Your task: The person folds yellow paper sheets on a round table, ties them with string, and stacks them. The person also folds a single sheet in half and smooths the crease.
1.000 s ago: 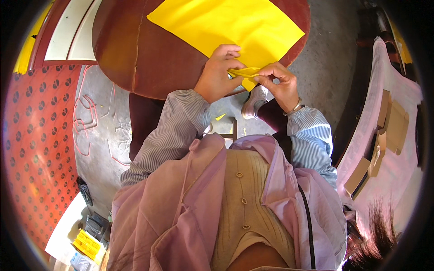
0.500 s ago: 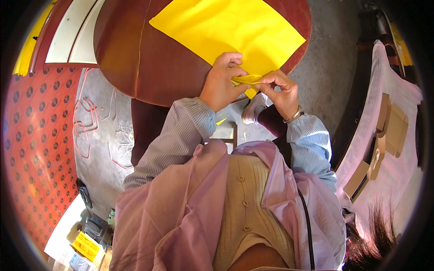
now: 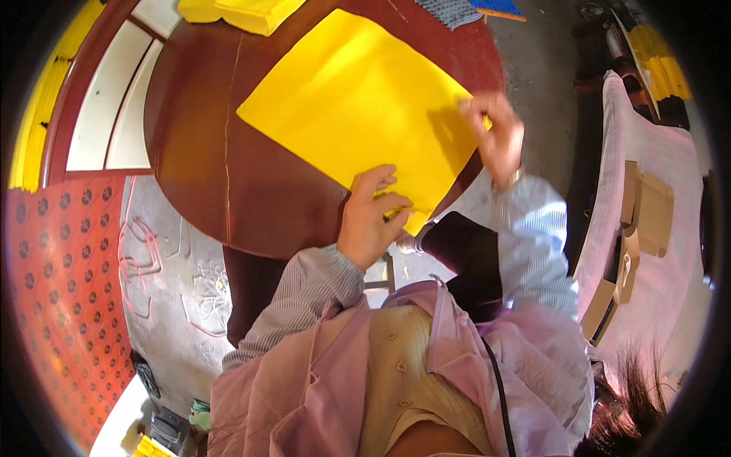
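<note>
Yellow strips (image 3: 34, 114) run into the dark rim at far left, too cut off to make out. Below lies a red panel (image 3: 65, 282) with dark marks, then a pink cable (image 3: 137, 266) on the floor. On the brown table (image 3: 190, 152), a yellow bundle (image 3: 259, 14) is cropped by the top edge. The yellow sheet (image 3: 350, 107) lies spread aslant on the table, its near corner jutting past the edge. There the left hand (image 3: 373, 217) is half curled, thumb and forefinger closed on a bit of the sheet, the other fingertips over it. A grey-blue knit (image 3: 451, 11) is cut off at top. The right hand (image 3: 496, 137), blurred, is bent at the sheet's right corner, hiding it; whether it grips, I cannot tell. Beyond, an open carton (image 3: 653, 217) sits on a pale pink cover (image 3: 670, 305).
</note>
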{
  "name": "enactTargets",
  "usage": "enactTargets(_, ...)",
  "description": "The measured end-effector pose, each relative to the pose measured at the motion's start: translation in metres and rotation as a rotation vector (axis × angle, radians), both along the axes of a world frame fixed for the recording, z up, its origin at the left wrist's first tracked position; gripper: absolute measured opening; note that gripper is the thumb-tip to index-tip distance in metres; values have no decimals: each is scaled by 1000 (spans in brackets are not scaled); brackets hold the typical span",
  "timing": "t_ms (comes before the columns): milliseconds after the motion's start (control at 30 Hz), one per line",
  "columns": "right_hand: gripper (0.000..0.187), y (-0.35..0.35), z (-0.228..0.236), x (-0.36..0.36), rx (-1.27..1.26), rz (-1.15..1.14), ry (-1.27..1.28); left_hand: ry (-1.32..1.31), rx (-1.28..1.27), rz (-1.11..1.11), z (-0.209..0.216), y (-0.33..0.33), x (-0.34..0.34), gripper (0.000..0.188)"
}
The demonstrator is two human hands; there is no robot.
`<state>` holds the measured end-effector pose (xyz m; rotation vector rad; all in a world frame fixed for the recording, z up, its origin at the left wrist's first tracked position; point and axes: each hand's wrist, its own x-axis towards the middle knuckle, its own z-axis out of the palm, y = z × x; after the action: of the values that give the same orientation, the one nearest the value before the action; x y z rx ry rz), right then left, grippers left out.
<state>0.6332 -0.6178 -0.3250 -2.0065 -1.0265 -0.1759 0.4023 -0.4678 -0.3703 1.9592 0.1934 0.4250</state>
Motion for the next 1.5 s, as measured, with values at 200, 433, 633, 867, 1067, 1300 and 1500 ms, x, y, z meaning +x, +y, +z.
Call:
enactTargets(200,25,109,-56,202,-168,-330,-781,-12,-22,-24,6,2,1,18)
enactTargets(433,36,120,-65,254,-590,-450,-371,-46,106,21,2,4,8,21)
enactTargets(633,35,60,-26,159,-85,-167,69,-38,97,29,1,4,10,22)
enactTargets(867,19,-56,-13,-97,110,294,401,-162,157,35,-8,8,13,16)
enactTargets(1067,39,-49,-21,-132,-92,379,31,-74,105,21,-10,5,4,17)
enactTargets(1300,30,-50,-25,-127,-109,456,-5,-85,151,-5,-10,9,0,17)
enactTargets(1500,17,-47,-31,-124,-33,416,79,-115,155,-11,-11,12,0,14)
